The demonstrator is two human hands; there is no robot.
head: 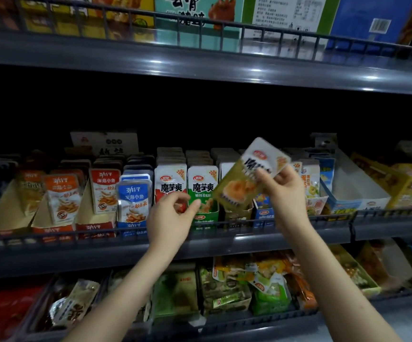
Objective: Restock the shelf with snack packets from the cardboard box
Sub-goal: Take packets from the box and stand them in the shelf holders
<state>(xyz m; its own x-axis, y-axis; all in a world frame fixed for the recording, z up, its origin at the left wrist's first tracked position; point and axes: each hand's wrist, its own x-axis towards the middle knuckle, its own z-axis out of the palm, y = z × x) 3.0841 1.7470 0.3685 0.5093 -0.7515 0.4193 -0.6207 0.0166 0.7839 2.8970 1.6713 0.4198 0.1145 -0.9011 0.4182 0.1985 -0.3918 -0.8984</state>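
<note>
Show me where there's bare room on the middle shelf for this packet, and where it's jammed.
Bare: the white-and-blue tray right of the right hand, its floor showing; also the brown tray fronts below the orange packets at left. Crowded: the red and green packet rows are packed to the front beside the olive packet being held.

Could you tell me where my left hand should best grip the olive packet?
Probably pinch the olive packet at its free lower-left end, from the left. It tilts, top toward upper right; the right hand pinches its right edge, and that end lies nearest the left hand.
</note>
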